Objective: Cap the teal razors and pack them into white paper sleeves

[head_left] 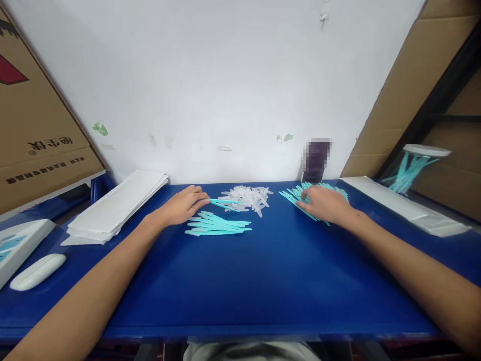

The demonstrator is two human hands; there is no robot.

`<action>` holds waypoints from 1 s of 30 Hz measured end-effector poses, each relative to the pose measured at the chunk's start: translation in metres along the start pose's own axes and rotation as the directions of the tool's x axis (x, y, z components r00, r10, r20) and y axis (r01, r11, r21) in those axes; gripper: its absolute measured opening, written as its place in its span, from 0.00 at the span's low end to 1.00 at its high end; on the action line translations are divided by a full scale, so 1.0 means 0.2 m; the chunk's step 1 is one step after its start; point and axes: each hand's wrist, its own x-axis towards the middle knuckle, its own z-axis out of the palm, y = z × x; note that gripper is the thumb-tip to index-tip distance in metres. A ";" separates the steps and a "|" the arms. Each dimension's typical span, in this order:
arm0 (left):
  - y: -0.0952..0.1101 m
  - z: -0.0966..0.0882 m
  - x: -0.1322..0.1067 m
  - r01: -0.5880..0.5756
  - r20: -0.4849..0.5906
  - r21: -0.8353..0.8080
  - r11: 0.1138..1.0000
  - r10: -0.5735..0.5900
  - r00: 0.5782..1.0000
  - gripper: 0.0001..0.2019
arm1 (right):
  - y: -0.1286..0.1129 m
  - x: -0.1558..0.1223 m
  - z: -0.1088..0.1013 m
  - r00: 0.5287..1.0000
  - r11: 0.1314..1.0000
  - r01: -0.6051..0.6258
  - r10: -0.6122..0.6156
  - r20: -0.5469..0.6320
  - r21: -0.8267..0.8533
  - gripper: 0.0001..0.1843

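My left hand (185, 204) pinches a thin turquoise plastic stick (224, 202), its tip reaching toward a heap of clear plastic caps (248, 196). Just below that hand lies a small pile of turquoise sticks with caps fitted (218, 225). My right hand (323, 202) rests palm down, fingers curled, on a fanned pile of bare turquoise sticks (291, 196) at the back right of the blue table (263, 271). What its fingers hold is hidden.
A stack of white paper bags (112, 205) lies at the left, another white stack (406, 204) at the right. A white oval case (36, 271) and a flat box sit at the near left. Cardboard boxes flank both sides. A clear container of sticks (411, 168) stands far right.
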 end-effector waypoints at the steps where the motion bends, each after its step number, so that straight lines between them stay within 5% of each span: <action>1: -0.03 0.01 -0.01 0.010 0.015 -0.025 1.000 -0.010 1.000 0.24 | -0.01 -0.01 0.01 1.000 1.000 0.005 -0.005 0.008 -0.013 0.18; 5: -0.08 0.04 -0.02 0.039 0.081 -0.096 0.995 -0.031 0.996 0.24 | -0.04 -0.03 0.03 0.999 0.998 0.023 -0.022 0.030 -0.057 0.18; 10: -0.01 0.01 -0.02 0.092 0.148 -0.111 0.990 -0.075 0.986 0.25 | -0.08 -0.05 0.00 0.997 0.996 0.078 -0.077 0.016 -0.040 0.21; 18: 0.23 -0.06 -0.01 0.053 0.273 -0.150 0.987 -0.011 0.962 0.27 | -0.34 -0.20 -0.06 0.949 0.883 0.314 -0.301 -0.092 0.349 0.24; 23: 0.46 0.09 0.03 -0.046 0.128 -0.374 0.926 0.100 0.987 0.22 | -0.48 -0.35 -0.06 0.868 0.780 0.487 -0.481 -0.122 0.394 0.26; 30: 0.67 0.24 0.04 -0.034 -0.118 -0.630 0.776 -0.052 0.992 0.17 | -0.49 -0.37 0.00 0.853 0.770 0.474 -0.522 -0.006 0.428 0.28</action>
